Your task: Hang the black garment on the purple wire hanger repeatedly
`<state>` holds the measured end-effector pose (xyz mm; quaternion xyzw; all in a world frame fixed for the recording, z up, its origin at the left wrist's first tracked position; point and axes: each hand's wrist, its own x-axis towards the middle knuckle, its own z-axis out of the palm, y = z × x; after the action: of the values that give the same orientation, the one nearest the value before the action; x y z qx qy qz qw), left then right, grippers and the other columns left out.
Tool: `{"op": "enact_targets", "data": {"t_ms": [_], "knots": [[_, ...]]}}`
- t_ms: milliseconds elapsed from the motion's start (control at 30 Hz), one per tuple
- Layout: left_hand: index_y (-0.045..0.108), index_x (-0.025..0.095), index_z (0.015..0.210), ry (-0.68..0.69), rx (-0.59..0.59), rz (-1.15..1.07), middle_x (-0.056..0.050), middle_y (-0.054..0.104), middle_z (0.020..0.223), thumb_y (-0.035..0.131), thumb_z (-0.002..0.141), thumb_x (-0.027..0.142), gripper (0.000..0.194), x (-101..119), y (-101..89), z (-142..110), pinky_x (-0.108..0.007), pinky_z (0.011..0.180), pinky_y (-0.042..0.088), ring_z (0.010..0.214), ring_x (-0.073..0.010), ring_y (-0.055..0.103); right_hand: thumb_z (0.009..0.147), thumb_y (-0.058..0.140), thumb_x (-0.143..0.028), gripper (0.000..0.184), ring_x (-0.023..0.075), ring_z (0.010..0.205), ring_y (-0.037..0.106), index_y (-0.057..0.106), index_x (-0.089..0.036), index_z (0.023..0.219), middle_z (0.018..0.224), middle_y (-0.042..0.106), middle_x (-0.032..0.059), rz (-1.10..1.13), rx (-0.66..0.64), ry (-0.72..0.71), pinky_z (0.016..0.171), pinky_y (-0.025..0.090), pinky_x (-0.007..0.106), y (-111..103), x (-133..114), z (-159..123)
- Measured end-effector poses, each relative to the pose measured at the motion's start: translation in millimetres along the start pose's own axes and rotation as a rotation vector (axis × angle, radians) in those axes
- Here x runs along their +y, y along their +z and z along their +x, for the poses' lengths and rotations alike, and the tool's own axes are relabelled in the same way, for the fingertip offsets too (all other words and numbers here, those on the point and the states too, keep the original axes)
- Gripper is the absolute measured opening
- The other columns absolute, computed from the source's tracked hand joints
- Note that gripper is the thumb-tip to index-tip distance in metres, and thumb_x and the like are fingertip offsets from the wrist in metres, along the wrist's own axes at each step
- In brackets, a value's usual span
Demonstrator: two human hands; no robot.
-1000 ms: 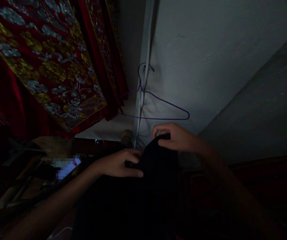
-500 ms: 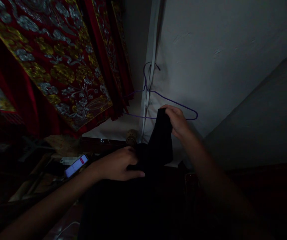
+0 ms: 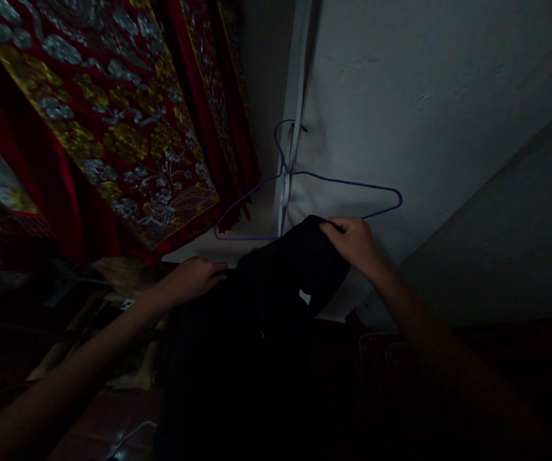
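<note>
A black garment (image 3: 295, 269) with a small white tag is spread between my two hands; the dark hides its exact kind. My left hand (image 3: 194, 278) grips its upper left edge, fingers closed on the cloth. With thumb and fingers, my right hand (image 3: 353, 240) pinches its upper right corner. Just behind the cloth, a thin purple clothes hanger (image 3: 348, 182) hangs by its hook at the wall. The cloth covers part of the hanger's lower bar; whether they touch I cannot tell.
A red cloth (image 3: 127, 141) with gold and silver embroidery hangs at the upper left. White cables run down a pale wall (image 3: 424, 115). Below left are dim wooden pieces (image 3: 146, 365) and a white cord (image 3: 134, 432). The lower right is very dark.
My left hand has moved left and up to the garment's edge, my right hand slightly right. The cloth is now spread wider and its white tag shows. The hanger has turned; the lit phone is hidden.
</note>
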<state>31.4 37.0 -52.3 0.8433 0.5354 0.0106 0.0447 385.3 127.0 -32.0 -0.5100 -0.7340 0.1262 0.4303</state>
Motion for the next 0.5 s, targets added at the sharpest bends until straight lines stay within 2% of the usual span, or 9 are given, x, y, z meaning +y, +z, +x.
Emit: {"op": "enact_targets", "data": {"t_ms": [100, 200, 300, 500], "knots": [[0.071, 0.025, 0.118, -0.195, 0.15, 0.069, -0.012, 0.077, 0.09, 0.046, 0.099, 0.034, 0.033, -4, -5.1, 9, -0.035, 0.069, 0.05, 0.081, -0.0311, 0.073, 0.08, 0.052, -0.043, 0.039, 0.0129, 0.053, 0.039, 0.04, -0.021, 0.05, 0.054, 0.032, -0.0019, -0.028, -0.007, -0.006, 0.055, 0.024, 0.029, -8, -9, -1], [0.067, 0.023, 0.123, -0.3, 0.394, -0.081, -0.01, 0.077, 0.093, 0.041, 0.099, 0.026, 0.036, -7, -18.2, 18, -0.033, 0.072, 0.051, 0.08, -0.0267, 0.073, 0.079, 0.05, -0.043, 0.038, 0.0124, 0.052, 0.038, 0.038, -0.022, 0.05, 0.054, 0.03, -0.0019, -0.023, -0.006, 0.012, 0.054, 0.023, 0.029, -10, -13, -2], [0.069, 0.018, 0.116, -0.292, 0.617, -0.287, -0.009, 0.077, 0.098, 0.041, 0.094, 0.022, 0.036, -14, -30.1, 26, -0.032, 0.079, 0.053, 0.086, -0.0243, 0.072, 0.079, 0.05, -0.042, 0.038, 0.0118, 0.052, 0.035, 0.035, -0.022, 0.049, 0.053, 0.029, -0.0021, 0.0, 0.006, -0.001, 0.053, 0.023, 0.029, -12, -15, -4], [0.072, 0.016, 0.103, -0.172, 0.791, -0.458, -0.01, 0.074, 0.11, 0.042, 0.086, 0.013, 0.034, -19, -35.1, 62, -0.036, 0.1, 0.05, 0.104, -0.0228, 0.068, 0.081, 0.052, -0.046, 0.04, 0.0123, 0.054, 0.036, 0.037, -0.022, 0.052, 0.054, 0.031, -0.0026, 0.086, -0.043, 0.043, 0.053, 0.024, 0.029, -1, -22, -20]]}}
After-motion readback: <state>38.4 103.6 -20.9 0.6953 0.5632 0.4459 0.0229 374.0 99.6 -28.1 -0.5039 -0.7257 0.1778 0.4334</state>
